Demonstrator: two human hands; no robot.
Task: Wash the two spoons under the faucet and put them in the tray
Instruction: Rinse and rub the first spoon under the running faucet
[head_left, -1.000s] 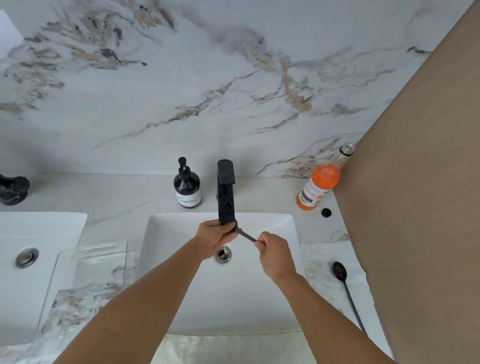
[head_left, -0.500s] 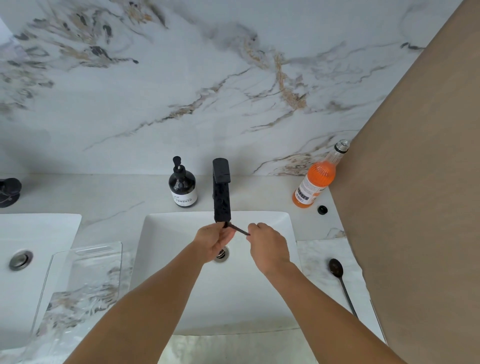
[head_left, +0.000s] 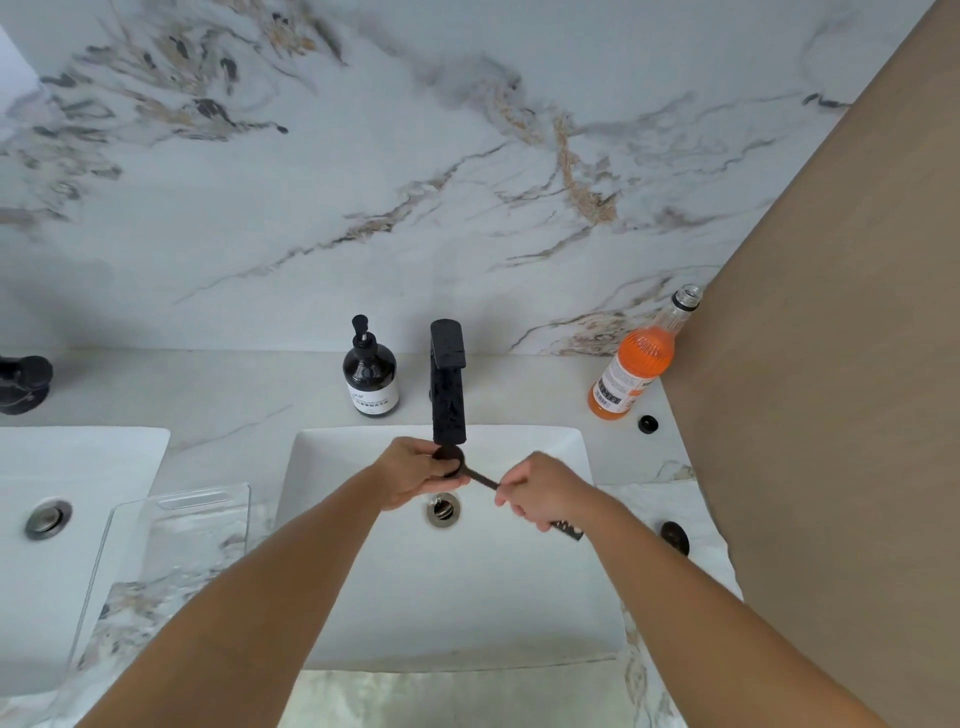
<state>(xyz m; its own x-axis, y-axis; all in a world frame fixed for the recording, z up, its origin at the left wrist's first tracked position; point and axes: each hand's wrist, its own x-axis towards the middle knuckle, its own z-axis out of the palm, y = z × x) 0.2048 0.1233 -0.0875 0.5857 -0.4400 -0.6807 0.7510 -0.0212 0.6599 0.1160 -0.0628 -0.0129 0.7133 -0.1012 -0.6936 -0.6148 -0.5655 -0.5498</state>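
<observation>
Right hand (head_left: 545, 493) grips the spoon (head_left: 470, 473) handle, left hand (head_left: 421, 475) pinches its bowl under the faucet (head_left: 448, 384) (thin, stiff, likely slippery wet; hold mid-handle).

Your soap bottle (head_left: 370, 375) stands left of centre. Orange bottle (head_left: 635, 364) right, open; black cap (head_left: 648, 424) just beside it.

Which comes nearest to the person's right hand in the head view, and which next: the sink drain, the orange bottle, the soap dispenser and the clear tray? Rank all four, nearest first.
Measured from the right hand:
1. Sink drain, just to its left, in the basin.
2. Orange bottle, behind and to the right, by the wall.
3. Soap dispenser, behind and to the left, beside the faucet.
4. Clear tray, far left on the counter.
</observation>
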